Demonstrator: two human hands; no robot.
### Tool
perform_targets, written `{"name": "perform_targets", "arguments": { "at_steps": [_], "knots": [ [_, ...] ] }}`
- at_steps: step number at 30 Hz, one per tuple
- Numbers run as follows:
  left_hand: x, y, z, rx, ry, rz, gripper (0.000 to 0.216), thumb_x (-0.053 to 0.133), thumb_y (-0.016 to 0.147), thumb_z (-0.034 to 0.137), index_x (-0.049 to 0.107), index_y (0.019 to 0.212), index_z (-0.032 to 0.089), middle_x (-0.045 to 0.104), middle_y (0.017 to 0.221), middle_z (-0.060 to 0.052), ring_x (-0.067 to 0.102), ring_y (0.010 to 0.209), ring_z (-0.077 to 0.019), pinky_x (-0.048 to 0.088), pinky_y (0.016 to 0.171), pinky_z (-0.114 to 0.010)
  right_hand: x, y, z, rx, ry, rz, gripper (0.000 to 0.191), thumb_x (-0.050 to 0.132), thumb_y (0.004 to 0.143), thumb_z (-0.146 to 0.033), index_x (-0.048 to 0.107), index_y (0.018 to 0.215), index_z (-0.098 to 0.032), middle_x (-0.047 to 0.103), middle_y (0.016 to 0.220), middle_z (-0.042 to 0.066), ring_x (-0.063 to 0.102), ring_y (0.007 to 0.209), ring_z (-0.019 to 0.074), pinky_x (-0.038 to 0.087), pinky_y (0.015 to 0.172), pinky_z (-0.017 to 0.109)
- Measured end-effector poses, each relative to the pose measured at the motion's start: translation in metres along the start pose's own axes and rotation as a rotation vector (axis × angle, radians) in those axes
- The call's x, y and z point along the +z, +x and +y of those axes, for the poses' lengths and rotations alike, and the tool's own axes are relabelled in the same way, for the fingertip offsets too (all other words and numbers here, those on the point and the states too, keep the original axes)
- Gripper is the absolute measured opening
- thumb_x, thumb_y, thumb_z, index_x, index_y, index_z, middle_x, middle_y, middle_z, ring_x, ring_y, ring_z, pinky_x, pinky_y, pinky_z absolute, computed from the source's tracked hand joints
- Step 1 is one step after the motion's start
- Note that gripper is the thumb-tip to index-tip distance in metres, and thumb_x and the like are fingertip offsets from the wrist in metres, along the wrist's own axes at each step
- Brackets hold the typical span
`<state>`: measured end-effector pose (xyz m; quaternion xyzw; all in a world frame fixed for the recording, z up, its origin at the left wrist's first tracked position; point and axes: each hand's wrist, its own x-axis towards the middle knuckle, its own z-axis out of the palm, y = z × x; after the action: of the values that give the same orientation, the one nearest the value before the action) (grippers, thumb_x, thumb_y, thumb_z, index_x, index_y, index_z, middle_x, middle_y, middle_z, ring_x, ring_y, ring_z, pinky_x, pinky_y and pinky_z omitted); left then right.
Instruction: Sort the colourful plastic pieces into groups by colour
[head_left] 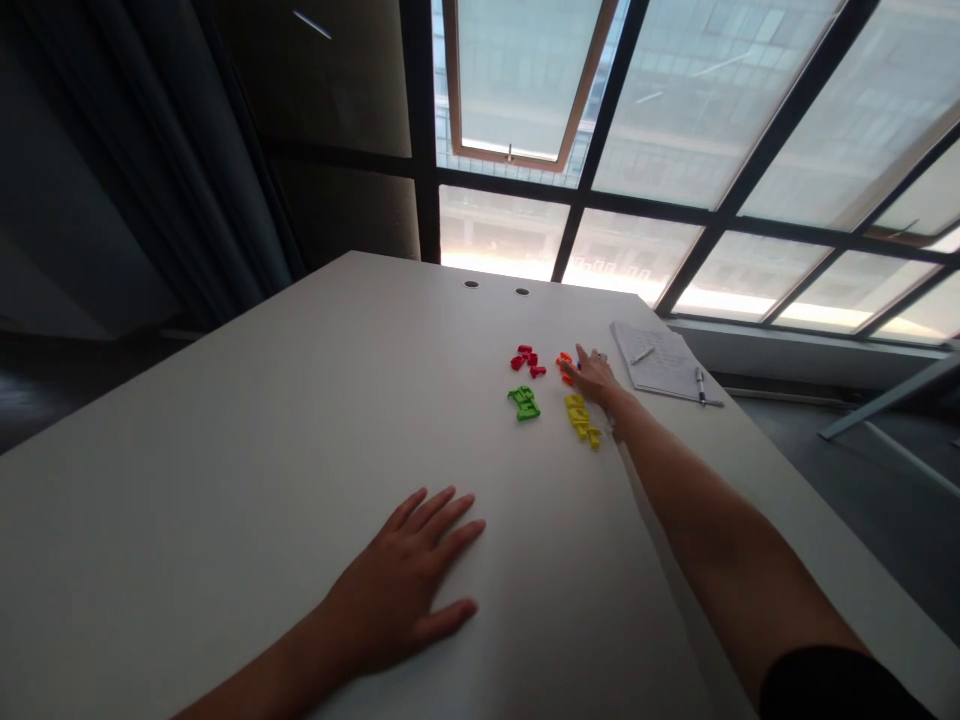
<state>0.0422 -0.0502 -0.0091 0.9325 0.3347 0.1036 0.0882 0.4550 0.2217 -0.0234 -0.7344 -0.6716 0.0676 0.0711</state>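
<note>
Nearest, your left hand [405,590]: palm down on the worktop [225,480] close to its near edge, fingers spread flat and holding nothing. It probably lies this way to steady you while your other arm stretches out.
Right arm: it runs along the right edge towards the far right corner, nearly straight, since the pieces lie well away from you.
Yellow pieces [582,417]: a small cluster just beside your right wrist, the nearest of the four colour groups.
Green pieces [524,403]: a tight cluster left of the yellow one, with bare worktop between them.
Right hand [596,378]: it is at the orange pieces [564,366], with the fingers reaching out over them and touching them. At this distance you cannot tell whether the fingers pinch a piece or only rest on it.
Red pieces [527,361]: a looser scatter just left of the orange ones and beyond the green. Each colour keeps its own patch, so the groups look sorted by colour.
Notepad [660,362]: it lies flat by the right edge just beyond your right hand, with a pen [700,385] on its near corner, both apart from the pieces.
Cable holes [471,284]: two round holes near the far edge.
Window [675,150]: dark-framed panes behind the far edge, letting in bright light.
</note>
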Motion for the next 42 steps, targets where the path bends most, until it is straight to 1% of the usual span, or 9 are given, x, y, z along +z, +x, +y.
{"name": "perform_targets", "arguments": {
  "at_steps": [7, 12, 17, 23, 29, 34, 38, 40, 42],
  "knots": [
    [-0.003, -0.001, 0.003, -0.006, -0.026, 0.023, 0.071, 0.057, 0.095, 0.063, 0.042, 0.157, 0.033, 0.040, 0.164, -0.007, 0.040, 0.149, -0.0340, 0.025, 0.125, -0.057, 0.000, 0.012, -0.055, -0.041, -0.056, -0.072, 0.095, 0.021, 0.088, -0.090, 0.009, 0.166, -0.037, 0.011, 0.172, 0.015, 0.015, 0.152, 0.0517, 0.018, 0.113, 0.074],
    [-0.005, 0.000, 0.004, -0.026, -0.011, -0.007, 0.071, 0.058, 0.094, 0.062, 0.044, 0.156, 0.033, 0.040, 0.164, -0.008, 0.040, 0.148, -0.0353, 0.028, 0.124, -0.059, 0.003, 0.014, -0.095, -0.068, -0.055, -0.107, 0.090, 0.022, 0.087, -0.092, 0.020, 0.163, -0.044, 0.018, 0.171, 0.011, 0.014, 0.151, 0.0513, 0.019, 0.109, 0.078],
    [-0.003, 0.000, 0.004, -0.006, -0.012, 0.027, 0.068, 0.057, 0.095, 0.062, 0.046, 0.155, 0.032, 0.042, 0.163, -0.007, 0.041, 0.148, -0.0339, 0.027, 0.125, -0.056, 0.004, -0.007, -0.109, -0.180, -0.037, -0.093, 0.085, 0.031, 0.088, -0.089, 0.026, 0.161, -0.045, 0.027, 0.168, 0.008, 0.014, 0.151, 0.0477, 0.019, 0.112, 0.076],
    [0.002, 0.000, 0.000, 0.017, 0.018, 0.076, 0.066, 0.056, 0.095, 0.062, 0.047, 0.154, 0.033, 0.045, 0.161, -0.006, 0.043, 0.146, -0.0322, 0.028, 0.124, -0.053, 0.001, -0.062, -0.113, -0.284, -0.075, -0.096, 0.082, 0.035, 0.091, -0.085, 0.028, 0.161, -0.044, 0.030, 0.167, 0.006, 0.016, 0.152, 0.0444, 0.021, 0.115, 0.070],
    [0.004, 0.002, -0.003, 0.031, 0.071, 0.089, 0.064, 0.054, 0.097, 0.062, 0.047, 0.153, 0.031, 0.046, 0.160, -0.008, 0.045, 0.145, -0.0317, 0.030, 0.123, -0.053, 0.002, -0.156, -0.128, -0.365, -0.041, -0.081, 0.079, 0.041, 0.093, -0.080, 0.030, 0.161, -0.041, 0.033, 0.166, 0.008, 0.014, 0.154, 0.0439, 0.019, 0.117, 0.068],
    [-0.003, 0.003, 0.002, 0.053, 0.033, 0.141, 0.047, 0.061, 0.094, 0.054, 0.060, 0.133, 0.027, 0.061, 0.143, -0.008, 0.055, 0.134, -0.0297, 0.035, 0.120, -0.050, -0.005, -0.219, -0.145, -0.410, 0.046, -0.050, 0.072, 0.035, 0.098, -0.077, 0.032, 0.160, -0.041, 0.032, 0.167, 0.009, 0.023, 0.152, 0.0443, 0.018, 0.115, 0.074],
    [-0.006, 0.000, 0.007, 0.034, -0.001, 0.227, 0.023, 0.062, 0.093, 0.035, 0.065, 0.113, 0.026, 0.070, 0.121, -0.007, 0.066, 0.110, -0.0249, 0.051, 0.101, -0.040, -0.031, -0.217, -0.120, -0.468, 0.170, 0.139, 0.060, 0.028, 0.106, -0.065, 0.041, 0.157, -0.035, 0.048, 0.158, 0.006, 0.035, 0.150, 0.0307, 0.023, 0.122, 0.059],
    [-0.007, -0.001, 0.010, 0.055, 0.003, 0.271, 0.017, 0.058, 0.093, 0.028, 0.065, 0.110, 0.026, 0.071, 0.112, -0.005, 0.067, 0.102, -0.0229, 0.054, 0.092, -0.037, -0.040, -0.204, -0.087, -0.470, 0.203, 0.237, 0.057, 0.026, 0.109, -0.057, 0.049, 0.152, -0.028, 0.057, 0.150, 0.008, 0.045, 0.143, 0.0231, 0.032, 0.120, 0.044],
    [-0.006, 0.001, 0.013, 0.107, 0.003, 0.314, 0.018, 0.056, 0.094, 0.022, 0.065, 0.109, 0.027, 0.072, 0.106, -0.003, 0.068, 0.096, -0.0206, 0.053, 0.088, -0.035, -0.039, -0.191, -0.048, -0.398, 0.171, 0.247, 0.058, 0.028, 0.109, -0.054, 0.049, 0.151, -0.021, 0.055, 0.151, 0.012, 0.047, 0.142, 0.0238, 0.035, 0.119, 0.043]
  ]
}}
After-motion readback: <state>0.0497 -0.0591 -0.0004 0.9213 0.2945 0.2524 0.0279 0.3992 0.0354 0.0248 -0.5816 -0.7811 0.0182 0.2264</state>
